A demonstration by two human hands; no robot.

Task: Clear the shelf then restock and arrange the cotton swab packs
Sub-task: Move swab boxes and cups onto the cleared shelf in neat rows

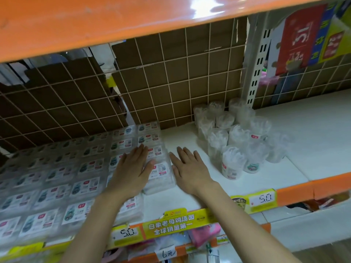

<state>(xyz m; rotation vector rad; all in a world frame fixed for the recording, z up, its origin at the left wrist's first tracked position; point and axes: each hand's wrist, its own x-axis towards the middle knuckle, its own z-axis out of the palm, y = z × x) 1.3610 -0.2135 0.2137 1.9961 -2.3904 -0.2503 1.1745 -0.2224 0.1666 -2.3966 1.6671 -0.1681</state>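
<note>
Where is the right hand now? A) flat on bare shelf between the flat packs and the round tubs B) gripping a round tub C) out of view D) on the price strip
A: the right hand lies fingers straight on the white shelf, beside the flat packs, apart from the round tubs.

Flat clear swab packs [76, 168] in shelf-left rows

Illumination is bright, even and diffuse, originating overhead. A broad white glare patch sits on the glossy orange upper shelf [199, 10]. Shadows are soft; faint ones lie on the white shelf board [313, 130] beside the round tubs [233, 141]. Wide-angle distortion bends straight edges toward the frame borders. The flat packs [57, 177] at left are smeared by blur; label text is mostly unreadable.
</note>
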